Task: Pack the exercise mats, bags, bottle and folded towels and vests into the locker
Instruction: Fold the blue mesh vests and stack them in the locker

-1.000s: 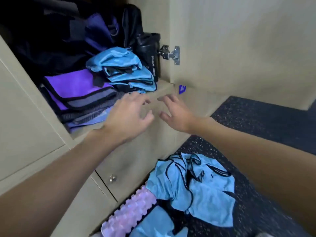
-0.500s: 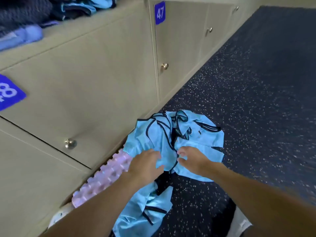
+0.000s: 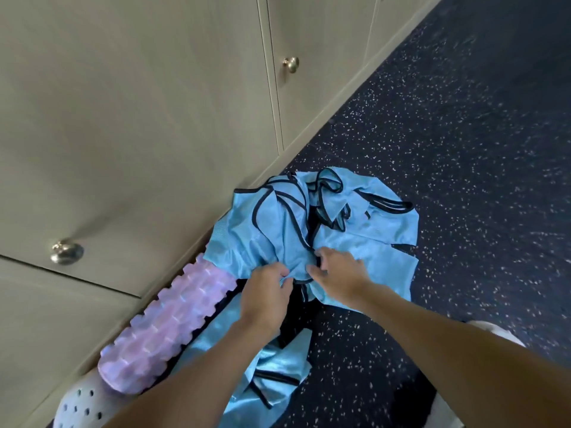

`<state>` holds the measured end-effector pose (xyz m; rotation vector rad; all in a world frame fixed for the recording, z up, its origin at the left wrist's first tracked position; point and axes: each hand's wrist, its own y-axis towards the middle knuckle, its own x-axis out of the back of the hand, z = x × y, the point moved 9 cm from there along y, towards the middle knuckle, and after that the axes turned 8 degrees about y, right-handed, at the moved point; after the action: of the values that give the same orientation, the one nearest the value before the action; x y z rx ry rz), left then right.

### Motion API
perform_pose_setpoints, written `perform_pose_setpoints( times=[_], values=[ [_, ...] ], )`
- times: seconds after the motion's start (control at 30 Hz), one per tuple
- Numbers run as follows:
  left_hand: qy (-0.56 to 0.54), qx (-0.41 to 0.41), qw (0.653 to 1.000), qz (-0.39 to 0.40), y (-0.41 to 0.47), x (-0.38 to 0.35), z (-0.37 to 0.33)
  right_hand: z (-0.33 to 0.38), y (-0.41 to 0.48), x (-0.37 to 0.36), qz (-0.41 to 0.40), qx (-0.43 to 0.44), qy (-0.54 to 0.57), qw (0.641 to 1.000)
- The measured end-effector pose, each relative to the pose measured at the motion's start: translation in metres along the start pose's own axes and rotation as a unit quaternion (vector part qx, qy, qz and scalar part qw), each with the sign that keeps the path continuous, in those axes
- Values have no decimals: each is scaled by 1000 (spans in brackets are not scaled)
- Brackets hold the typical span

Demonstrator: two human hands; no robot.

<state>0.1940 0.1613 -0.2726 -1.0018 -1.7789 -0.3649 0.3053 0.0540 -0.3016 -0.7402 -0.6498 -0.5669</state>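
Grip: left hand (image 3: 266, 293) and right hand (image 3: 337, 274) each pinched a fold of the crumpled blue vests (image 3: 383, 242), heaped on the floor (image 3: 463, 149) just beside the pink roller (image 3: 167, 329). Step judged: gathering one vest; next move called for folding, then stowing.

Nothing legible here. The beige locker doors (image 3: 139, 118), the light blue vests (image 3: 309, 230) and the pink foam roller (image 3: 167, 329) show only plain surfaces, though the blur could be hiding small print on the vest fabric.
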Motion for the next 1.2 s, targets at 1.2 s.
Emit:
perform_pose_setpoints(
  times=[1.2],
  values=[
    [-99,-259,945,-174,-157,411,-198,269,-269,325,-154,262,270,914]
  ],
)
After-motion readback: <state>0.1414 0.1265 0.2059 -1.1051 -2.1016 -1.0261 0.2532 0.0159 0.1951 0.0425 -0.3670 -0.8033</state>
